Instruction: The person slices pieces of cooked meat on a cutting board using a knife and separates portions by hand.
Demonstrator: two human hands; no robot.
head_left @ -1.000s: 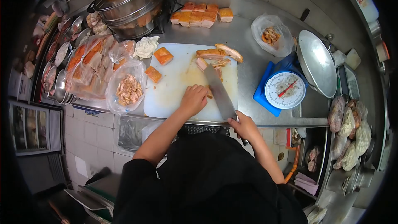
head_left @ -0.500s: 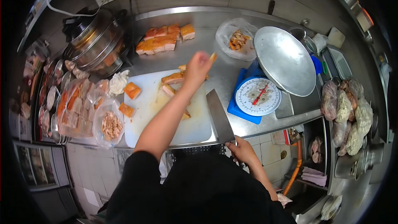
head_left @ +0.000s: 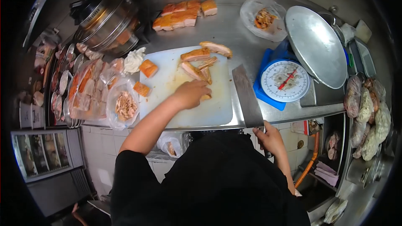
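A white cutting board (head_left: 167, 121) lies on the steel counter, with strips of roast meat (head_left: 195, 55) near its upper right. My left hand (head_left: 192, 94) reaches over the board, its fingers closed around a small piece of meat (head_left: 205, 97) that is mostly hidden. In my right hand (head_left: 270, 138) is the handle of a cleaver (head_left: 248, 98), whose broad blade rests over the counter just right of the board. Two square meat pieces (head_left: 148, 68) (head_left: 141, 88) sit at the board's left side.
A blue scale (head_left: 285, 80) with a tilted metal pan (head_left: 317, 46) stands at the right. Behind the board are meat blocks (head_left: 180, 18) and a bag of scraps (head_left: 264, 19). Bagged meat (head_left: 88, 88), a bag of pieces (head_left: 125, 105) and a steel pot (head_left: 109, 23) are at the left.
My left hand first reached out beyond the board with a small piece, then came back down onto the board. The cleaver moved from the board to its right side. The camera view has shifted.
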